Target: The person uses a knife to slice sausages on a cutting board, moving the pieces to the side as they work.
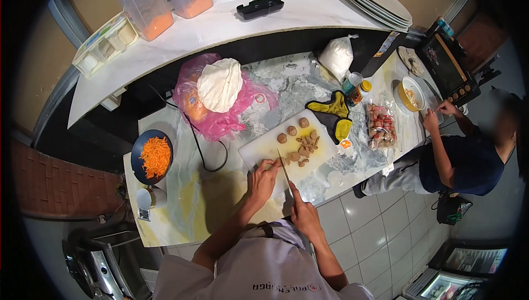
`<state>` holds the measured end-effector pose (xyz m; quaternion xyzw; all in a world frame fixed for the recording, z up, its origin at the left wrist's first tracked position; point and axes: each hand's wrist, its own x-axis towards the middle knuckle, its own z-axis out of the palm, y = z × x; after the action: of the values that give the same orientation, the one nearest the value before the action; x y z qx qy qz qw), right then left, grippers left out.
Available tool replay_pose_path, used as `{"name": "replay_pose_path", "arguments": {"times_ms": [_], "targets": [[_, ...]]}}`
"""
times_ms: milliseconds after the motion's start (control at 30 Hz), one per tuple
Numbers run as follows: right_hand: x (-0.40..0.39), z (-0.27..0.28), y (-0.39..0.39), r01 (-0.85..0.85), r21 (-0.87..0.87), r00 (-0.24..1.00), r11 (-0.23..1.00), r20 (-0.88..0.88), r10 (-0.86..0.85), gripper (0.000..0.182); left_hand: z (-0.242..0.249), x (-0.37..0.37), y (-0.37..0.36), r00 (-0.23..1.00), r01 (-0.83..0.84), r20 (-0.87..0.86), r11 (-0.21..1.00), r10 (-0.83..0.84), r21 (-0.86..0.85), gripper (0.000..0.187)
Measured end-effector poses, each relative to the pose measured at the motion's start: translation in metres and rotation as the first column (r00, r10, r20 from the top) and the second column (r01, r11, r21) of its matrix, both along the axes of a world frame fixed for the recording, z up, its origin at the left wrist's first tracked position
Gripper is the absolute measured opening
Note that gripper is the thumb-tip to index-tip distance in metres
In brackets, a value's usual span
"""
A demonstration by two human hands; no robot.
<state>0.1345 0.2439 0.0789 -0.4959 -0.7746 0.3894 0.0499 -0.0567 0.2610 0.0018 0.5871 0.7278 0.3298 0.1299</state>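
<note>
My right hand (304, 214) is wrapped round the handle of a knife (284, 169), whose blade points up and left over a white cutting board (250, 150). At the board's left part, my left hand (265, 177) has its fingers bent and close together beside the blade; whatever lies under the fingertips is too small to make out. Three whole brown balls (282, 138) rest near the board's upper middle. Sliced brown pieces (307, 144) lie in a loose pile to the right of the blade.
A black plate of shredded orange food (156, 157) stands left. Beyond the board are a pink bag (223, 121), yellow-black gloves (330, 117) and a bag of balls (381, 126). A black cable crosses the left side. Another person (463, 159) works at a bowl (410, 95) at right.
</note>
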Motion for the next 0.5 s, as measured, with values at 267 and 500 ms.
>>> {"name": "replay_pose_path", "arguments": {"times_ms": [267, 500], "targets": [[0.0019, -0.0006, -0.001, -0.006, -0.001, 1.0, 1.0, 0.031, 0.006, 0.085, -0.0029, 0.0028, -0.003, 0.996, 0.035, -0.083, 0.999, -0.033, 0.021, 0.037], [0.0012, 0.0019, -0.0014, 0.003, -0.005, 1.0, 1.0, 0.022, -0.003, 0.085, -0.0052, 0.0027, -0.0041, 0.993, 0.056, -0.105, 0.998, -0.053, 0.027, 0.04]]}}
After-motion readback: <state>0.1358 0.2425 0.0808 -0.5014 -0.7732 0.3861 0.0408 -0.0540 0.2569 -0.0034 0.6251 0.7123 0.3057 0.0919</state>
